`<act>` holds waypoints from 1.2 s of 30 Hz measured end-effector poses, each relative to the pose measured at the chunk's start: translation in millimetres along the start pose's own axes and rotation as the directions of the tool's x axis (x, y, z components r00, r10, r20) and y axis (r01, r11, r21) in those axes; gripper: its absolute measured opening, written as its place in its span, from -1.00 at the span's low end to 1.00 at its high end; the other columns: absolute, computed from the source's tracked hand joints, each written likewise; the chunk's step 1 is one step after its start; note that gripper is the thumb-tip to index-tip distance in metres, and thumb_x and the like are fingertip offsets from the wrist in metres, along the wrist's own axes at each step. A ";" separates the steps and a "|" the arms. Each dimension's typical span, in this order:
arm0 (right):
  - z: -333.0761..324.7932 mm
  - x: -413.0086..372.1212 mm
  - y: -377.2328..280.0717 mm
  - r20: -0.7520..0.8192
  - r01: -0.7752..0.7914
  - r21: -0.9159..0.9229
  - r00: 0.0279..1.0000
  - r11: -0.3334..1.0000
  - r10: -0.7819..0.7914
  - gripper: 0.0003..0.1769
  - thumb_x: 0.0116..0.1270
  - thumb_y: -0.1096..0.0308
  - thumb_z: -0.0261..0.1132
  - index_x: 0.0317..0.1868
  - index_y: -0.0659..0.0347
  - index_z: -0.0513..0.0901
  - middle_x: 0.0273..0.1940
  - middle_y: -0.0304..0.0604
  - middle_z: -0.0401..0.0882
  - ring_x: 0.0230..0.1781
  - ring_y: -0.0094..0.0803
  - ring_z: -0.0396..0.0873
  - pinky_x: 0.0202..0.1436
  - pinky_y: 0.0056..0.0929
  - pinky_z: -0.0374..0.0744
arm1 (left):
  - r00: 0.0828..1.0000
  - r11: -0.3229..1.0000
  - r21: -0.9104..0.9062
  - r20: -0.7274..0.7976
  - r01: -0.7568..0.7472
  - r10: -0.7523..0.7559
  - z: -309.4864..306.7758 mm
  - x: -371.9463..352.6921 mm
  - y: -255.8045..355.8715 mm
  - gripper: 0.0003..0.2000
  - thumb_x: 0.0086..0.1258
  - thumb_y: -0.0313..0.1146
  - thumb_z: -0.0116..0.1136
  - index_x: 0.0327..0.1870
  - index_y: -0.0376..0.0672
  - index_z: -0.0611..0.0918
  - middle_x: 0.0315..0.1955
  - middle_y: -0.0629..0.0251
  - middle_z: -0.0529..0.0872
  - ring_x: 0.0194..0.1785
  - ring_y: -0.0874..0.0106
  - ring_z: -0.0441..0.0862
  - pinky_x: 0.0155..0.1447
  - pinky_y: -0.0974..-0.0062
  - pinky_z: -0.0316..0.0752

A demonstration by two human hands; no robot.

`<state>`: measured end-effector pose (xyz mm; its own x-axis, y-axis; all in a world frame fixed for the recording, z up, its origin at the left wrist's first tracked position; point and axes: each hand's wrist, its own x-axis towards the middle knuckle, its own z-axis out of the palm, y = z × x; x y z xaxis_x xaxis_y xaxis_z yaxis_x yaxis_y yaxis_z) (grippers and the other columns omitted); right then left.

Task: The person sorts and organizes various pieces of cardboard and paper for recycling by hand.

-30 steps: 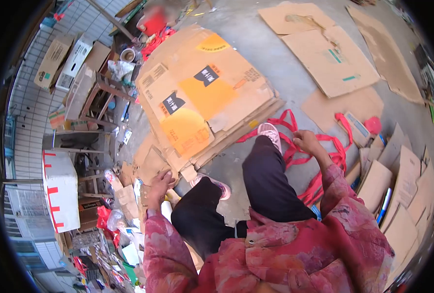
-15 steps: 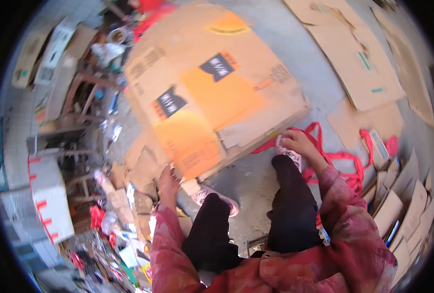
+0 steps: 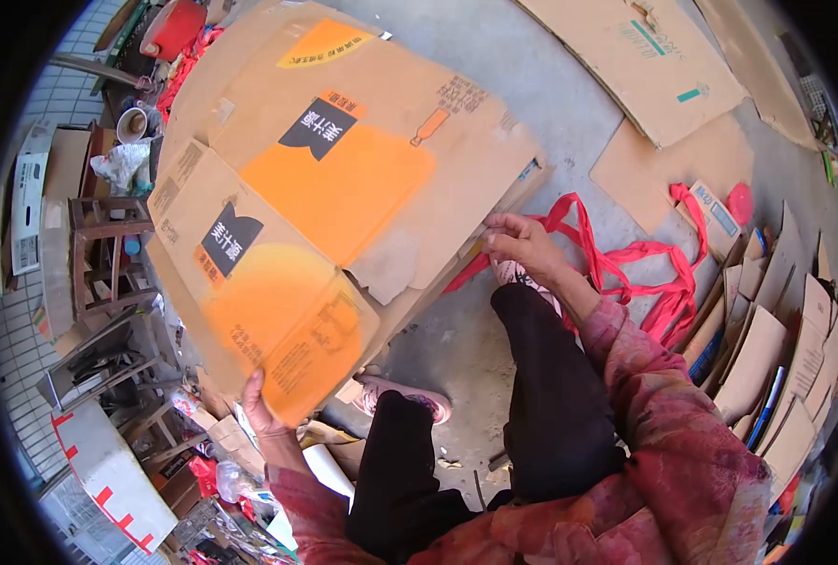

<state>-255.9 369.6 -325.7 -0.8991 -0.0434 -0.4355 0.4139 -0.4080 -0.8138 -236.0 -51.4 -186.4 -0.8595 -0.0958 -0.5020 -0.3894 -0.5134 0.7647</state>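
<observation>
A large stack of flattened cardboard (image 3: 343,188) with orange and black print lies before my legs. My left hand (image 3: 266,407) grips its lower left corner, thumb on top and the other fingers hidden below. At the near right edge, my right hand (image 3: 524,247) has its fingers bent together against the cardboard; what they pinch, if anything, is too small to make out. A red strap (image 3: 584,247) runs out from under the stack, close to my right hand, and lies in loops on the floor.
More flat cardboard (image 3: 640,56) lies at the upper right. Upright cardboard pieces (image 3: 753,353) are packed at the right. A wooden stool (image 3: 108,231), a white box (image 3: 117,476) and mixed scrap line the left. A red container (image 3: 172,30) is at the upper left.
The view has turned, and the stack appears further left. My left hand has closed on the stack's corner. My right hand has moved slightly up and left in view, staying by the near edge.
</observation>
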 end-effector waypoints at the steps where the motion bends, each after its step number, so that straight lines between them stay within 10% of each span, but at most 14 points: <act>1: 1.4 -3.0 -0.4 0.023 0.006 0.028 1.000 1.000 -0.007 -0.52 0.10 0.33 0.23 0.03 0.35 0.38 -0.31 -0.22 0.53 -0.36 -0.57 0.48 -0.29 -0.63 0.45 | 0.999 0.999 0.015 0.015 -0.036 0.036 13.0 -6.6 13.3 -0.66 0.15 -0.38 0.05 -0.05 -0.33 0.47 -0.11 0.10 0.56 -0.04 0.25 0.51 0.07 0.30 0.39; 6: 6.9 -8.4 -21.2 0.057 0.076 0.039 0.995 0.996 -0.078 -0.41 0.09 0.24 0.26 0.12 0.28 0.34 -0.30 -0.22 0.54 -0.35 -0.55 0.49 -0.28 -0.57 0.47 | 0.943 0.926 0.196 -0.010 -0.324 0.332 53.5 -25.1 53.6 -0.65 0.17 -0.39 0.01 -0.03 -0.38 0.44 -0.10 0.05 0.54 -0.12 0.22 0.55 -0.03 0.32 0.49; 8: 0.1 -10.1 -42.4 0.086 0.021 -0.575 0.996 0.818 0.034 -0.37 0.09 0.14 0.28 0.14 0.23 0.33 -0.27 -0.19 0.54 -0.30 -0.51 0.50 -0.25 -0.52 0.47 | 0.957 0.955 0.078 0.071 -0.288 0.282 63.7 -25.7 70.9 -0.62 0.19 -0.44 -0.04 0.01 -0.47 0.36 -0.09 -0.05 0.51 -0.08 0.18 0.54 0.03 0.28 0.47; 12: -1.7 -9.4 -66.4 0.024 0.060 -0.717 0.998 0.694 -0.062 -0.33 0.10 0.03 0.25 0.13 0.26 0.33 -0.21 -0.13 0.53 -0.26 -0.46 0.51 -0.19 -0.48 0.47 | 0.957 0.970 0.030 0.175 -0.239 0.231 90.0 -30.5 89.1 -0.64 0.23 -0.43 -0.08 0.00 -0.48 0.34 -0.09 -0.11 0.49 -0.08 0.16 0.53 0.01 0.28 0.48; 14: 6.1 -8.1 -71.9 0.122 0.153 0.002 0.981 0.988 -0.152 -0.28 0.11 -0.06 0.23 0.11 0.33 0.33 -0.17 -0.09 0.52 -0.19 -0.41 0.50 -0.12 -0.46 0.45 | 0.945 0.954 0.063 0.171 -0.292 0.278 98.2 -32.2 85.7 -0.64 0.23 -0.41 -0.07 0.00 -0.48 0.34 -0.10 -0.10 0.50 -0.09 0.18 0.54 0.01 0.30 0.48; 17: 28.4 1.3 -79.6 0.162 0.186 0.441 0.946 0.878 -0.282 -0.30 0.16 -0.05 0.18 0.10 0.36 0.30 -0.09 -0.09 0.48 -0.12 -0.39 0.48 -0.07 -0.43 0.44 | 0.930 0.910 0.207 0.000 -0.360 0.368 98.5 -33.4 79.1 -0.63 0.21 -0.40 -0.04 -0.01 -0.46 0.36 -0.11 -0.03 0.52 -0.15 0.22 0.56 -0.02 0.36 0.50; 27: 28.5 9.5 -24.6 0.285 0.040 0.407 0.944 0.912 -0.168 -0.53 0.18 0.33 0.16 0.07 0.34 0.32 -0.05 -0.13 0.45 -0.10 -0.40 0.48 -0.03 -0.39 0.44 | 0.970 0.954 0.297 -0.215 -0.042 0.110 29.7 -3.9 -16.5 -0.63 0.12 -0.46 0.05 -0.01 -0.33 0.42 -0.18 0.16 0.57 -0.10 0.33 0.52 0.05 0.36 0.41; 36: 16.5 21.1 7.5 0.238 -0.088 0.191 0.970 0.978 0.040 -0.56 0.03 0.57 0.11 0.01 0.26 0.41 -0.15 -0.24 0.51 -0.18 -0.51 0.48 -0.11 -0.55 0.46 | 0.886 0.983 0.184 -0.458 0.011 0.076 0.4 1.3 -37.9 -0.83 0.21 -0.43 0.02 -0.19 -0.13 0.42 -0.37 0.32 0.55 -0.32 0.39 0.52 -0.30 0.44 0.43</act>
<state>-274.1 350.6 -334.7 -0.8897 -0.2755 -0.3639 0.4561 -0.5697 -0.6837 -222.5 -31.7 -215.8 -0.6392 -0.5143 -0.5717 -0.4528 -0.3491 0.8204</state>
